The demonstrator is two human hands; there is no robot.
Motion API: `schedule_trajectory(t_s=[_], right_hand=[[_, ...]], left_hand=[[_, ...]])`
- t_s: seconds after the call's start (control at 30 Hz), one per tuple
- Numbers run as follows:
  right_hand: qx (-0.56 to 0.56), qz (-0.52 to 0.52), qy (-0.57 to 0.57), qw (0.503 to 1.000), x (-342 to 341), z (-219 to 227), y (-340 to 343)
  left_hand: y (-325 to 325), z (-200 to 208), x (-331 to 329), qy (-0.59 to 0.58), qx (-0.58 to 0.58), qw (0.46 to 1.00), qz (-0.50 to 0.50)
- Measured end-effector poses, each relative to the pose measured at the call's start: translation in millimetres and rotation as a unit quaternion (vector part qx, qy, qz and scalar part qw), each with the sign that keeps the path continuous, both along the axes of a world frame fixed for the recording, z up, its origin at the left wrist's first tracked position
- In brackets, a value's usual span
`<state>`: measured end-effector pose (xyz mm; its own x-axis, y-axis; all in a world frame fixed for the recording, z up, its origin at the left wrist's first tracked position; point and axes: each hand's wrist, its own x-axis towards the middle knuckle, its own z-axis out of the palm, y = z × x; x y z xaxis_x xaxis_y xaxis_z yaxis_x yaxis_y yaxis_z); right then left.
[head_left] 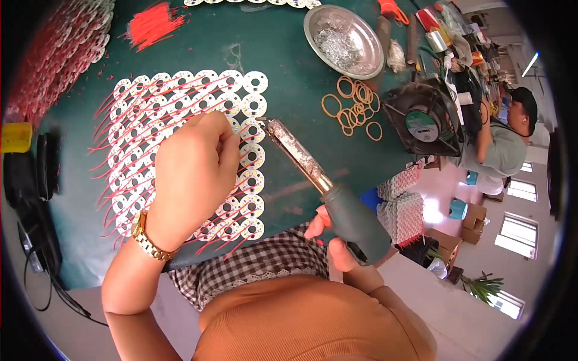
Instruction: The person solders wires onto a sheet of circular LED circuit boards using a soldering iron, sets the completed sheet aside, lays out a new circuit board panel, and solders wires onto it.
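A sheet of round white LED circuit boards [253, 106], set in rows, lies on the green tabletop; thin red wires [103, 157] slant from many of them. My left hand [195, 165], a gold watch on its wrist, is closed in a pinch above the sheet's right half. What its fingertips hold is hidden behind the knuckles. With my right hand [328, 231] I grip a soldering iron [356, 222] by its dark handle. The iron's silvery shaft points up and left, its tip close to a board in the right-hand column, beside my left fingers.
A metal bowl [368, 40] of shiny scraps stands at the back, with rubber bands [355, 108] and a black fan [421, 117] nearby. A red wire bundle [154, 26] and a heap of wired boards [57, 57] lie far left. Another person [503, 141] sits at the right.
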<state>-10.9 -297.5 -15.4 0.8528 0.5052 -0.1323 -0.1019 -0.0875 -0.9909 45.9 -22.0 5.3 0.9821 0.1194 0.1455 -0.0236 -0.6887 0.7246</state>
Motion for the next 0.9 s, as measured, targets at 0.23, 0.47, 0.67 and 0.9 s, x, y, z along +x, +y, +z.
schedule_trajectory(t_s=[0.23, 0.47, 0.67, 0.9], right_hand=[[-0.003, -0.029, 0.089, 0.996, 2, 12, 11], [-0.093, -0.019, -0.049, 0.994, 2, 0, 5], [-0.215, 0.012, -0.201, 0.956, 11, 7, 16], [-0.146, -0.013, -0.036, 0.989, 8, 6, 12]], left_hand=[[0, 0, 1, 0.001, 0.043, 0.999, -0.005], [2, -2, 2, -0.021, 0.064, 0.998, -0.014], [1, -3, 3, -0.007, 0.065, 0.998, -0.003], [1, -6, 2, -0.016, 0.064, 0.998, -0.002]])
